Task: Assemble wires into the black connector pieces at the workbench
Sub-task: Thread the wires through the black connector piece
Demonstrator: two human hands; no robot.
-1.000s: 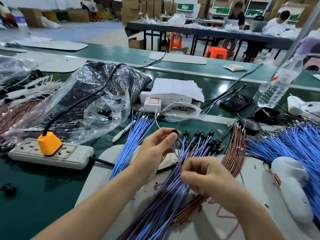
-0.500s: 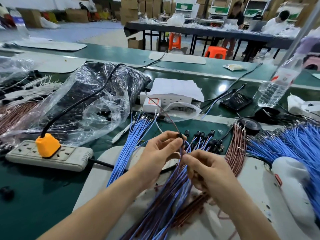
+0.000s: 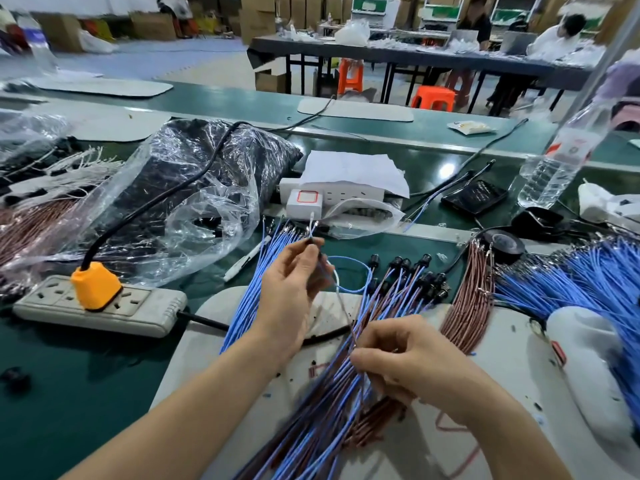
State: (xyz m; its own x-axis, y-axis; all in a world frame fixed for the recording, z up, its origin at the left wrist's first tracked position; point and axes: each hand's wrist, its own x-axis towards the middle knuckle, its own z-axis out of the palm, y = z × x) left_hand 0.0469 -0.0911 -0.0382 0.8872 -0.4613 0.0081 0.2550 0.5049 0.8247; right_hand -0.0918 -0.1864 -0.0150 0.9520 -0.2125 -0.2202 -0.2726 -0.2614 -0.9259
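WIRES MEET CONNECTORS: At a green workbench, a person fits leads by hand. At the far left lies a bundle of brown wires, beside a crumpled clear plastic bag with dark contents. Nearer, a grey power strip carries an orange plug, its black cable running over the bag. A loose sheaf of blue wires fans from the white mat toward the far side, just left of the left hand. That hand is raised above the mat, fingertips pinched together on a small black connector piece. A blue wire loops out from the hand to the right. Beyond, a white socket block sits under a sheet of paper. Right of the loop, finished leads with black connectors on their far ends lie across the mat in a mixed blue-and-brown pile running toward the near edge. The right hand sits low over this pile, fingers curled, pinching a thin wire that runs up toward the left hand. Further right lie a second brown bundle, then a wide spread of blue wires, with a white tool near them on the mat. A clear water bottle stands at the far right.
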